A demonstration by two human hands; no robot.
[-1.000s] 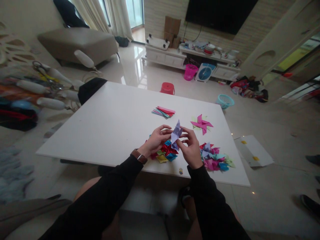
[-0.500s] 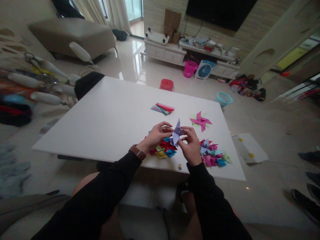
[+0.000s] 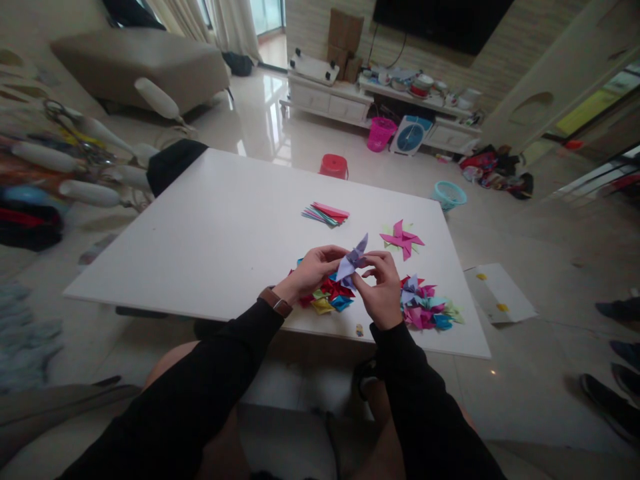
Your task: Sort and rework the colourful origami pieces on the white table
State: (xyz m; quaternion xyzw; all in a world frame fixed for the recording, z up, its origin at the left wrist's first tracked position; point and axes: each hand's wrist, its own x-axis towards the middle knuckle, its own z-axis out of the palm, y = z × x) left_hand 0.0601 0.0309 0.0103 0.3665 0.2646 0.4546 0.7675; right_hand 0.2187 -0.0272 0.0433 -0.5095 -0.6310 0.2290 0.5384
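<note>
A folded lilac paper piece (image 3: 351,261) is pinched between my left hand (image 3: 313,270) and my right hand (image 3: 381,290), a little above the white table (image 3: 220,233). Both hands have their fingers closed on it. Under my left hand lies a heap of folded paper pieces (image 3: 327,297) in red, blue and yellow. A second heap (image 3: 427,310) in pink, teal and lilac lies just right of my right hand. A pink paper pinwheel (image 3: 401,239) rests flat behind the hands.
A small stack of coloured paper sheets (image 3: 327,214) lies further back on the table. On the floor stand a red stool (image 3: 334,166), a teal basket (image 3: 449,195) and a pink basket (image 3: 379,133). A white sheet (image 3: 500,293) lies on the floor at right. Someone's shoes (image 3: 613,393) show at far right.
The lilac piece has tilted from upright to slanting toward the right between my fingers. My hands stay above the same heap; the view shifted slightly.
</note>
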